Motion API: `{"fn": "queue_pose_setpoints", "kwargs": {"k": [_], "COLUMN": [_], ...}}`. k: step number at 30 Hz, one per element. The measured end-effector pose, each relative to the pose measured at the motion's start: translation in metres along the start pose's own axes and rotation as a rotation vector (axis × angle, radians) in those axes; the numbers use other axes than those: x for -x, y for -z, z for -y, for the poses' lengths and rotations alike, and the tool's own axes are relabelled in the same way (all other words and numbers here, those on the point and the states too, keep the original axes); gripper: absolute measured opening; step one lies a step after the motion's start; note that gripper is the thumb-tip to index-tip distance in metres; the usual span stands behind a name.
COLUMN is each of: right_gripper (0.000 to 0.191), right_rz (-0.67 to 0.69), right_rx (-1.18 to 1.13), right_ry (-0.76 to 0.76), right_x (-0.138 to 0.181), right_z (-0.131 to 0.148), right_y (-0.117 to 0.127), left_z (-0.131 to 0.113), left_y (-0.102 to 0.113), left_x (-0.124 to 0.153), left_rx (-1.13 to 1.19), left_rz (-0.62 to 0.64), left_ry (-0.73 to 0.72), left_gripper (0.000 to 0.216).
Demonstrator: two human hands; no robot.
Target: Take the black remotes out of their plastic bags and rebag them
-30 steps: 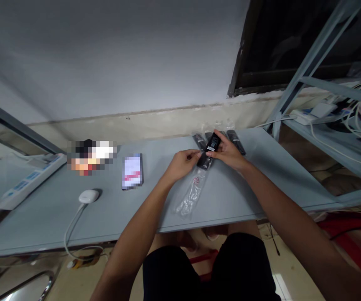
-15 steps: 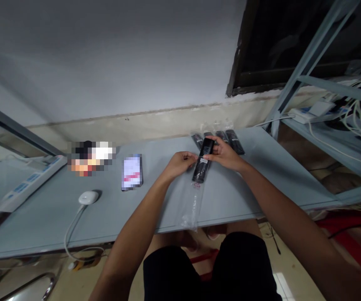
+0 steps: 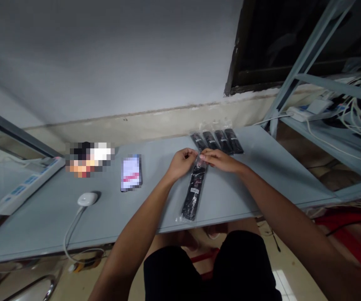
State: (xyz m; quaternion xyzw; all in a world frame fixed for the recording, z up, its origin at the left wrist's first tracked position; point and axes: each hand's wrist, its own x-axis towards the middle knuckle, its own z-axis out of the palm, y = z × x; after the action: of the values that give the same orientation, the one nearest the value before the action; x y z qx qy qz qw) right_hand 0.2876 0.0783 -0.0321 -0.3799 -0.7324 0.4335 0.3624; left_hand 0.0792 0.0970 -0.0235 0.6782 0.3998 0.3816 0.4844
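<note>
A long black remote control (image 3: 194, 193) with a small white label lies inside a clear plastic bag (image 3: 182, 218) near the table's front edge. It is tilted, its far end pointing away from me. My left hand (image 3: 183, 162) pinches the bag's far end from the left, fingers curled. From the right, my right hand (image 3: 219, 160) grips that same end, thumb and fingers pressed together close to the left fingertips. Just beyond my hands, several similar bagged black remotes (image 3: 233, 141) lie side by side against the wall.
A phone (image 3: 131, 172) with a lit, blurred screen lies left of my hands. Farther left are a white round device (image 3: 87, 199) on a cable, a pixelated item (image 3: 89, 159) and a power strip (image 3: 30, 186). Metal shelf posts (image 3: 312, 54) rise at the right, with tangled cables (image 3: 359, 115).
The remote has slid down toward me, fully into the bag. My right hand has left the remote's body and both hands now hold the bag's far end.
</note>
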Motion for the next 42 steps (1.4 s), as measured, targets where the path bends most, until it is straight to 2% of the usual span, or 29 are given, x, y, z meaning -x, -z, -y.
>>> {"fn": "queue_pose_setpoints", "kwargs": {"k": [4, 12, 20, 25, 29, 32, 35, 37, 39, 42], "right_gripper": [0.055, 0.059, 0.048, 0.047, 0.053, 0.050, 0.043, 0.044, 0.044, 0.041], "right_rz": [-0.051, 0.069, -0.138, -0.231, -0.309, -0.209, 0.036, 0.150, 0.175, 0.124], "right_rx": [0.024, 0.060, -0.056, -0.132, -0.242, -0.323, -0.374, -0.398, -0.420, -0.443], "right_ry": [-0.034, -0.099, -0.203, -0.136, -0.130, -0.257, -0.361, -0.397, -0.412, -0.415], "right_x": [0.001, 0.003, 0.002, -0.002, -0.004, -0.001, 0.003, 0.005, 0.006, 0.006], "right_z": [-0.003, -0.006, 0.000, -0.005, -0.009, -0.006, -0.001, 0.002, 0.002, -0.002], "right_y": [0.002, 0.003, 0.011, 0.007, 0.003, 0.003, 0.003, 0.003, 0.003, 0.004], "left_z": [0.000, 0.006, 0.006, 0.009, 0.011, 0.012, 0.012, 0.010, 0.008, 0.005], "left_y": [0.001, -0.002, -0.003, -0.003, 0.000, 0.002, 0.002, 0.002, 0.001, 0.004], "left_x": [0.001, 0.001, -0.002, -0.004, -0.003, -0.003, -0.003, -0.003, -0.003, -0.002], "left_rx": [0.042, -0.004, 0.089, 0.137, 0.140, 0.150, 0.165, 0.185, 0.236, 0.301], "left_rz": [-0.039, 0.016, -0.029, -0.059, -0.066, -0.101, -0.145, -0.156, -0.162, -0.134], "left_ry": [-0.015, -0.031, 0.059, 0.080, 0.049, 0.030, 0.039, 0.061, 0.087, 0.153], "left_gripper": [0.027, 0.020, 0.016, 0.012, 0.031, 0.035, 0.036, 0.036, 0.038, 0.043]}}
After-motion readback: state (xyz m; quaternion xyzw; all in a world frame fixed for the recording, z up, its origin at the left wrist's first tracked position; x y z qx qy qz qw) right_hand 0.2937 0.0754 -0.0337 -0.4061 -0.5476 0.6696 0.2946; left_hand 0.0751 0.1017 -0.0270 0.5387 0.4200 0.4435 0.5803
